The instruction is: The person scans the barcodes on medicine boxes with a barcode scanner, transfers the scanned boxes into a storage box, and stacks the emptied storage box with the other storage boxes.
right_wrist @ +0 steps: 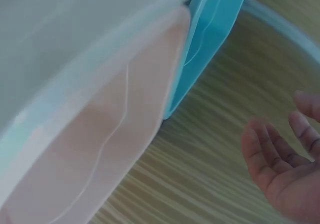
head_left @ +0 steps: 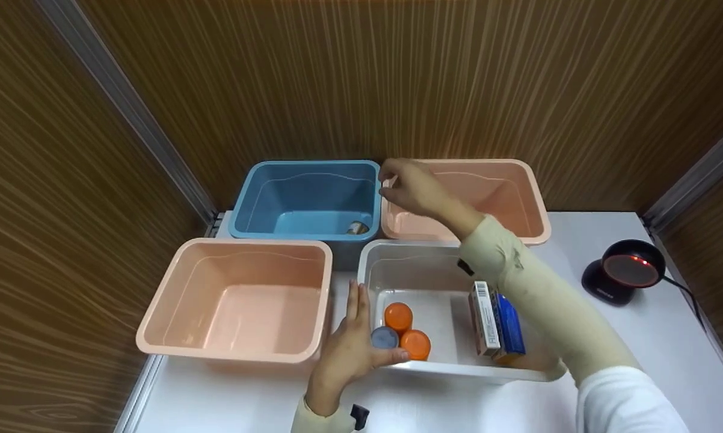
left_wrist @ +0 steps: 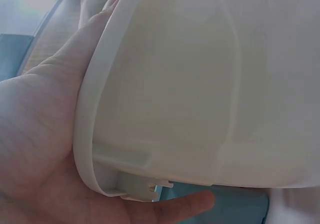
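Note:
My left hand (head_left: 350, 347) lies against the near left corner of a white bin (head_left: 446, 368). Its fingers stretch straight along the side and its thumb lies over the front rim; the left wrist view has the palm against that corner. My right hand (head_left: 417, 187), empty with loosely bent fingers, hovers over the border between the blue bin (head_left: 304, 168) and the back peach bin (head_left: 494, 198). A small jar (head_left: 357, 228) lies in the blue bin. Inside the white bin are two orange-capped containers (head_left: 416, 344), a grey-capped container (head_left: 385, 338), a white box (head_left: 486, 319) and a blue box (head_left: 509, 328).
Another peach bin (head_left: 235, 355) stands at the front left. To the right, a black scanner-like device (head_left: 629, 264) with a red light and a cable sits on the white table (head_left: 656, 337). Wood-patterned panels (head_left: 337, 78) rise behind and at both sides.

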A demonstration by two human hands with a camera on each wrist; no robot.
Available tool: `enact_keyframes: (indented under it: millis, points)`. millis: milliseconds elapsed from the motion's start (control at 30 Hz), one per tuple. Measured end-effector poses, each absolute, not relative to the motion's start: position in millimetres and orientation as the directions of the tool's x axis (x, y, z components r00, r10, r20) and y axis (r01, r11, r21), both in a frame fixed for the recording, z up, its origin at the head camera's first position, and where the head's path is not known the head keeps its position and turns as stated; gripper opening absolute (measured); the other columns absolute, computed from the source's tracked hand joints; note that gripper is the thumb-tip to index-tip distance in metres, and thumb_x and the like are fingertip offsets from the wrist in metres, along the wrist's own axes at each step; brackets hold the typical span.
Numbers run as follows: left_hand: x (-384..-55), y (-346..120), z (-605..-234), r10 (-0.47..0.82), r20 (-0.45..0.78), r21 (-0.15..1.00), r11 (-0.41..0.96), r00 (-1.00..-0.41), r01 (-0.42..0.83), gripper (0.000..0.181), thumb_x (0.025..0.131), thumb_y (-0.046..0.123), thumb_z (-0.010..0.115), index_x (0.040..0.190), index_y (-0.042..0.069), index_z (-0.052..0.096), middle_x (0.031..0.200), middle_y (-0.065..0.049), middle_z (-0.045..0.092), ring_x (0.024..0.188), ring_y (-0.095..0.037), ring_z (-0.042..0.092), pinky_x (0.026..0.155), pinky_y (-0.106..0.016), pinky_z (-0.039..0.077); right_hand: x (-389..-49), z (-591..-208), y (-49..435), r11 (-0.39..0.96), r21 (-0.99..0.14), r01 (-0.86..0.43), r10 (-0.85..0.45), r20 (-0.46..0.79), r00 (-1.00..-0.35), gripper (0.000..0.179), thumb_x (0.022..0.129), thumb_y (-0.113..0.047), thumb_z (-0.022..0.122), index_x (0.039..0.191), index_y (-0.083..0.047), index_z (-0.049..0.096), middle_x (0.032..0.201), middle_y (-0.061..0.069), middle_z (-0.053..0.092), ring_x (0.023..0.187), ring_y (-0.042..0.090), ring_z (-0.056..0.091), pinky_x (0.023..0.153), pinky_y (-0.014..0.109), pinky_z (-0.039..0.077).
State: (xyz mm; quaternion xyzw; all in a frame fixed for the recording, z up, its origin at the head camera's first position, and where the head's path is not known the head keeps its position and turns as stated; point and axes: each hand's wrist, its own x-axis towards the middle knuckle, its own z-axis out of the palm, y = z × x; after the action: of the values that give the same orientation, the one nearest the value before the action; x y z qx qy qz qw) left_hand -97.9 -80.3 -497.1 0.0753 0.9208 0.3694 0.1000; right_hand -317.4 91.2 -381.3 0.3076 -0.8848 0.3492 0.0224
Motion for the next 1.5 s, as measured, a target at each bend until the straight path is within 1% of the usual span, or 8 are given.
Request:
enact_keyframes:
  millis: [167, 367, 533, 667, 867, 1200, 1333, 1500]
  points:
    - [-102, -81, -497, 0.219, -0.116, 0.693, 0.717, -0.969, 0.079, 0.141, 0.065, 0.065, 0.086, 0.162, 0.006, 0.004, 0.168, -0.01, -0.013, 0.133, -0.045, 0.046, 0.095, -0.055, 0.049, -285, -388, 104, 0.504, -0.557, -0.66, -0.603, 0.32, -0.73, 0.017, 0.092, -0.008, 0.07, 0.108, -0.001, 0.067, 0.105, 0.015, 0.068, 0.092, 0.028, 0.067, 0.08, 0.041, 0.055]
    - [-107, -83, -495, 0.232, -0.093, 0.682, 0.724, -0.968, 0.107, 0.142, 0.064, 0.067, 0.084, 0.162, 0.004, 0.003, 0.168, -0.012, -0.011, 0.132, -0.046, 0.047, 0.095, -0.056, 0.048, -258, -408, 115, 0.462, -0.492, -0.738, -0.712, 0.291, -0.64, 0.019, 0.092, -0.008, 0.071, 0.109, -0.002, 0.068, 0.104, 0.011, 0.069, 0.092, 0.028, 0.066, 0.083, 0.042, 0.055]
    - [-109, -84, -496, 0.242, -0.085, 0.699, 0.706, -0.967, 0.115, 0.143, 0.063, 0.066, 0.084, 0.162, 0.005, 0.001, 0.167, -0.013, -0.011, 0.136, -0.046, 0.042, 0.099, -0.052, 0.047, -242, -436, 114, 0.459, -0.464, -0.758, -0.836, 0.064, -0.545, 0.028, 0.091, -0.01, 0.073, 0.118, -0.003, 0.069, 0.112, 0.01, 0.071, 0.095, 0.025, 0.067, 0.087, 0.041, 0.055]
    - [-110, -86, -497, 0.255, -0.072, 0.71, 0.692, -0.964, 0.13, 0.141, 0.066, 0.063, 0.085, 0.161, 0.003, 0.0, 0.167, -0.014, -0.012, 0.136, -0.047, 0.041, 0.099, -0.051, 0.048, -232, -462, 108, 0.499, -0.458, -0.736, -0.858, -0.144, -0.492, 0.037, 0.092, -0.019, 0.075, 0.127, -0.008, 0.067, 0.117, 0.008, 0.07, 0.093, 0.021, 0.066, 0.087, 0.04, 0.055]
    - [-110, -85, -496, 0.258, -0.087, 0.715, 0.689, -0.962, 0.12, 0.14, 0.067, 0.062, 0.085, 0.161, 0.004, -0.001, 0.167, -0.012, -0.016, 0.137, -0.047, 0.04, 0.1, -0.053, 0.047, -230, -488, 101, 0.567, -0.419, -0.71, -0.824, -0.293, -0.485, 0.047, 0.09, -0.025, 0.077, 0.134, -0.011, 0.064, 0.109, 0.005, 0.066, 0.087, 0.017, 0.056, 0.08, 0.034, 0.053]
    - [-108, -84, -497, 0.244, -0.077, 0.708, 0.696, -0.967, 0.119, 0.142, 0.064, 0.065, 0.084, 0.162, 0.004, 0.0, 0.168, -0.011, -0.013, 0.133, -0.047, 0.045, 0.097, -0.053, 0.049, -233, -491, 99, 0.552, -0.46, -0.696, -0.833, -0.346, -0.432, 0.046, 0.087, -0.023, 0.074, 0.13, -0.007, 0.066, 0.094, -0.004, 0.063, 0.082, 0.016, 0.056, 0.075, 0.031, 0.05]
    - [-107, -83, -496, 0.241, -0.074, 0.704, 0.7, -0.968, 0.12, 0.141, 0.064, 0.065, 0.084, 0.162, 0.005, 0.002, 0.168, -0.011, -0.012, 0.132, -0.047, 0.047, 0.097, -0.055, 0.048, -234, -489, 100, 0.59, -0.42, -0.69, -0.806, -0.362, -0.468, 0.039, 0.086, -0.022, 0.073, 0.122, -0.007, 0.068, 0.087, -0.005, 0.06, 0.076, 0.016, 0.056, 0.067, 0.031, 0.049]
    - [-108, -84, -497, 0.238, -0.09, 0.709, 0.697, -0.967, 0.106, 0.14, 0.065, 0.062, 0.086, 0.162, 0.007, 0.0, 0.168, -0.008, -0.014, 0.136, -0.045, 0.043, 0.102, -0.054, 0.045, -232, -492, 97, 0.657, -0.256, -0.709, -0.74, -0.398, -0.542, 0.032, 0.086, -0.029, 0.075, 0.11, -0.011, 0.064, 0.078, -0.001, 0.059, 0.07, 0.019, 0.055, 0.063, 0.034, 0.049]
